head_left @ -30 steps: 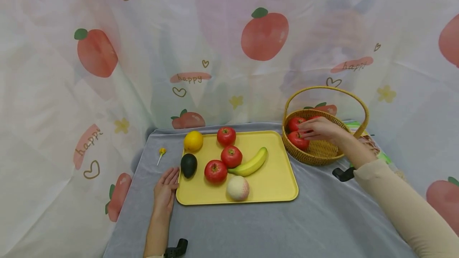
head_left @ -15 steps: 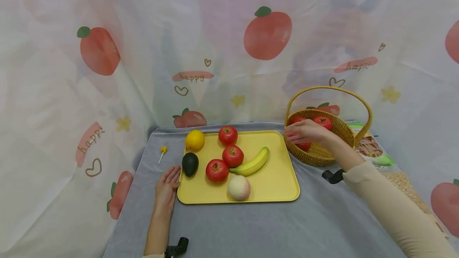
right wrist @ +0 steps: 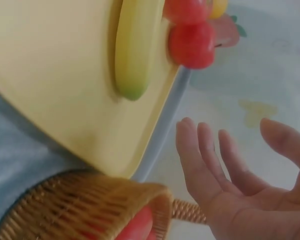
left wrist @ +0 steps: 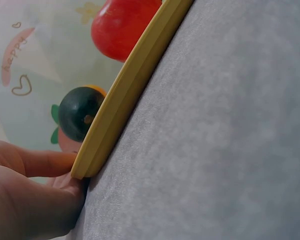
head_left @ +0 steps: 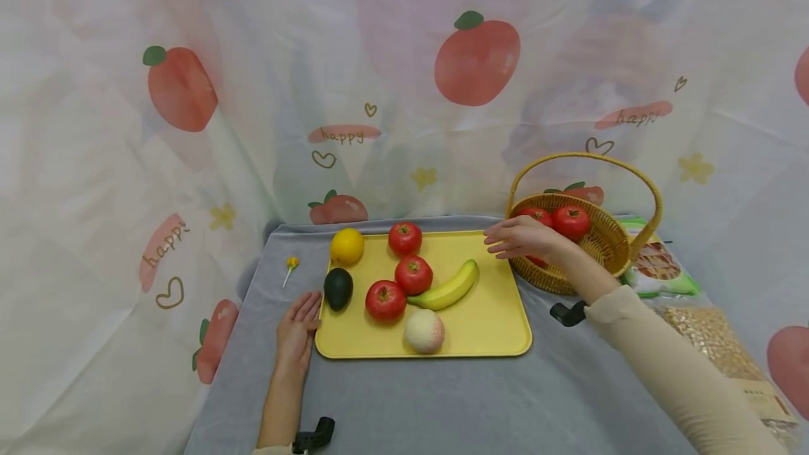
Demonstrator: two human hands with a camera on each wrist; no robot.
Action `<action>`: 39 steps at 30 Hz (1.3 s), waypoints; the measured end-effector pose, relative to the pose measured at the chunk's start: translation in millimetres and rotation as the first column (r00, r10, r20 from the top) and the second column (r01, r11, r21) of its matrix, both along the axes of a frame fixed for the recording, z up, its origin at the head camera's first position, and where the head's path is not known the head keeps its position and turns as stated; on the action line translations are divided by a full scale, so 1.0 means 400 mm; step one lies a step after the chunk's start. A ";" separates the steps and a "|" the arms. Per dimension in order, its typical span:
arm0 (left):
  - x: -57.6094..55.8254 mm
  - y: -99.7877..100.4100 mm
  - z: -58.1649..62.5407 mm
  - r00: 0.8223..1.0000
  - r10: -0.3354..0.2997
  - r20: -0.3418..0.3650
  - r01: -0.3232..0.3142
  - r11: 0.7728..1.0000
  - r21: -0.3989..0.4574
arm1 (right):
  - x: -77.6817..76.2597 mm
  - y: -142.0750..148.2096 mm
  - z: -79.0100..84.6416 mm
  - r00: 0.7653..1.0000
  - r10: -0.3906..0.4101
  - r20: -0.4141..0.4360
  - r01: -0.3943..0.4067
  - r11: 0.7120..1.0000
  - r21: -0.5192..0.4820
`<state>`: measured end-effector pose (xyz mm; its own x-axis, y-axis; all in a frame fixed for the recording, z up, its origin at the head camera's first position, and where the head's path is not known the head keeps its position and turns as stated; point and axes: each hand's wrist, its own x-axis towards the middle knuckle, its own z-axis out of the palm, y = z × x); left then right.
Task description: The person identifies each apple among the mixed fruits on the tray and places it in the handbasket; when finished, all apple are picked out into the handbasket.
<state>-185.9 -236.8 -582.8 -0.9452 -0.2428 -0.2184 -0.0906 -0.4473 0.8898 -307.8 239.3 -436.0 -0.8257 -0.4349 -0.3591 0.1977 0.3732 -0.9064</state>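
Observation:
My left hand [head_left: 297,332] rests at the left edge of a yellow tray [head_left: 487,332]; its thumb touches the rim in the left wrist view. On the tray are a dark avocado [head_left: 338,289], a yellow lemon-like fruit [head_left: 347,246], a banana [head_left: 447,288], a pale peach [head_left: 424,332] and three red apples [head_left: 385,301]. My right hand [head_left: 527,238] is raised between the tray's far right corner and a wicker basket [head_left: 607,251]. Its fingers are spread and hold nothing in the right wrist view. Red apples [head_left: 571,222] lie in the basket, partly hidden by this hand.
A lollipop [head_left: 291,265] lies left of the tray on the grey cloth [head_left: 404,406]. Right of the basket are a green-and-white packet [head_left: 660,265] and a clear bag of pale grains [head_left: 708,335]. The basket's tall handle [head_left: 588,156] arches upward, and a printed curtain [head_left: 392,55] hangs behind.
My right hand has moved left out of the basket toward the tray, uncovering more of the apples there. The left hand stays at the tray's edge; the view has shifted slightly.

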 end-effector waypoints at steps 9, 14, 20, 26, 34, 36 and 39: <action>0.003 -0.002 0.002 1.000 -0.010 0.000 0.010 1.000 -0.011 | -0.003 -0.057 -0.015 1.000 0.002 0.027 -0.001 1.000 -0.021; -0.002 0.000 0.003 1.000 -0.008 0.014 0.008 1.000 -0.019 | -0.005 -0.076 -0.025 0.999 -0.011 0.043 0.012 0.999 -0.031; -0.006 0.000 0.006 1.000 -0.004 0.018 0.004 1.000 -0.009 | -0.004 -0.101 -0.031 0.999 -0.004 0.052 0.007 0.999 -0.044; -0.006 -0.001 0.000 1.000 -0.009 0.013 0.010 1.000 -0.006 | -0.009 -0.133 -0.037 0.997 -0.021 0.079 0.026 0.998 -0.062; -0.004 0.001 -0.001 1.000 -0.004 0.011 0.004 1.000 -0.009 | -0.014 -0.178 -0.044 0.996 -0.023 0.087 0.028 0.998 -0.063; -0.003 0.000 -0.001 1.000 0.000 0.009 0.000 1.000 -0.008 | -0.014 -0.191 -0.043 0.996 -0.019 0.088 0.025 0.998 -0.061; -0.001 0.000 0.001 1.000 0.000 0.004 0.000 1.000 -0.011 | -0.018 -0.212 -0.047 0.996 -0.016 0.083 0.020 0.998 -0.056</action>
<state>-186.4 -236.7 -582.5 -0.9443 -0.2449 -0.2198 -0.0946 -0.4376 0.8942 -315.0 154.5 -454.9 -0.8021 -0.4417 -0.4019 0.2790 0.3178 -0.9062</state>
